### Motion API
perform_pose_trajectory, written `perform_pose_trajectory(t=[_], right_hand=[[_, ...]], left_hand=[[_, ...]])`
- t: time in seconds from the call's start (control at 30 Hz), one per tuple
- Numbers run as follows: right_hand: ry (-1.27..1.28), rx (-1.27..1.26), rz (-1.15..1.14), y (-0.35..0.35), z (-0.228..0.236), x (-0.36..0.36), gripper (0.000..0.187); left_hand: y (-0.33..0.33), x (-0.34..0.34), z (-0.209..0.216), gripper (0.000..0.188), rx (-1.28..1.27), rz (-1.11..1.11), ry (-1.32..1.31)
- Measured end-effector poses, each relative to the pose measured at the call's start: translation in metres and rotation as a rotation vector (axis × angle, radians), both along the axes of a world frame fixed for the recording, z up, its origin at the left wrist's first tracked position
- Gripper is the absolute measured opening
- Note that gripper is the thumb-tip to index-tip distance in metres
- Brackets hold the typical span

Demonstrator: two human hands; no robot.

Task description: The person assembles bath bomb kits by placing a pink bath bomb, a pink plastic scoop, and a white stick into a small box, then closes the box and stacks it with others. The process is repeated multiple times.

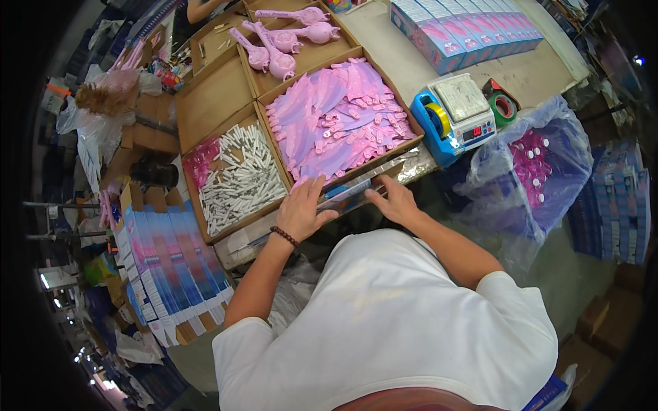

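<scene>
At the table's front edge I hold a flat blue and pink printed box (348,194) on its side between both hands. My left hand (300,211), with a dark bead bracelet at the wrist, has its left end between thumb and fingers. My right hand (395,201) pinches the right end, thumb and fingers bent. Just beyond is a cardboard tray (266,116) heaped with pink and lilac flat plastic pieces (336,116). Left of it, another tray section holds many white stick-like parts (243,181) and a small pile of magenta pieces (200,163).
Pink long-handled toys (288,38) lie in a far tray. To the right are a scale (459,113), a tape dispenser (432,123), green tape (504,107) and a row of printed boxes (466,34). Folded cartons (168,253) stand at left; a plastic-lined bin (562,157) holds magenta bottles.
</scene>
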State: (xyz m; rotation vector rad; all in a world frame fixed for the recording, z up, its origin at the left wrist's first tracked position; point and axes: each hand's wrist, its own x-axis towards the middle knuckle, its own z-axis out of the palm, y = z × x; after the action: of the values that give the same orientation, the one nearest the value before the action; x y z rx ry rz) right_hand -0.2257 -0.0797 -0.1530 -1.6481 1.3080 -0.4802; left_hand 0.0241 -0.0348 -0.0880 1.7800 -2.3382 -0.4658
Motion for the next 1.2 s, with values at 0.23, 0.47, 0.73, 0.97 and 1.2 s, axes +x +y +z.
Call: perform_pose_trajectory(t=[0.23, 0.47, 0.73, 0.97, 1.2], right_hand=[[0.362, -0.074, 0.207, 0.007, -0.032, -0.011, 0.043], [0.407, 0.025, 0.321, 0.008, -0.047, -0.025, 0.046], [-0.801, 0.448, -0.28, -0.011, -0.003, -0.046, 0.05], [-1.367, 0.93, 0.109, -0.034, 0.082, 0.012, 0.061], [-0.942, 0.276, 0.226, -0.046, 0.13, 0.039, 0.057]], left_hand=[[0.023, -0.01, -0.06, 0.098, -0.121, -0.016, -0.209], [-0.016, -0.05, -0.056, 0.07, -0.028, -0.013, -0.066], [-0.045, -0.034, 0.049, 0.09, 0.057, -0.077, 0.326], [-0.037, 0.005, 0.122, 0.077, 0.08, -0.259, 0.657], [-0.015, 0.042, 0.112, 0.077, 0.163, -0.062, 0.827]])
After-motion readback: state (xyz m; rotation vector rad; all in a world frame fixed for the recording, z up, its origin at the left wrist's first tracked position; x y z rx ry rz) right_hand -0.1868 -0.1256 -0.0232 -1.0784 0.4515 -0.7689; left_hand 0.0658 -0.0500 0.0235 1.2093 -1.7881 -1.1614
